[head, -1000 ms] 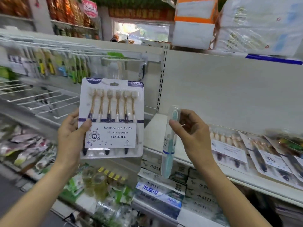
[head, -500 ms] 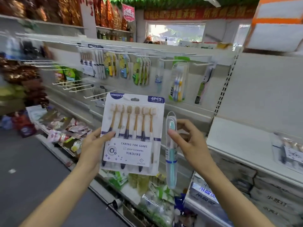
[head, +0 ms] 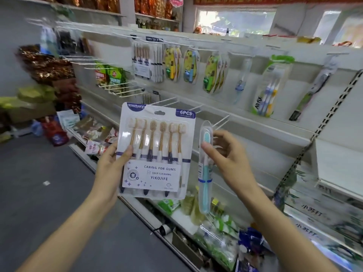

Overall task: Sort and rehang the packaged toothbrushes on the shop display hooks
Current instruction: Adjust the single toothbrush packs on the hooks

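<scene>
Currently left hand (head: 110,165) grips flat glossy six-brush blister card (head: 157,152); right hand (head: 229,161) fingers pinch slim clear teal toothbrush tube (head: 205,173), both before white wire hooks (head: 222,120), grey floor (head: 49,193) below.

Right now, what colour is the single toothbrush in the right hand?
Light blue single toothbrush inside a clear case, head view.

A six-brush pack (head: 157,152) is held in front of the display hooks (head: 222,120), with a single cased toothbrush (head: 205,167) just right of it. More packs (head: 264,89) hang behind and above it.
</scene>
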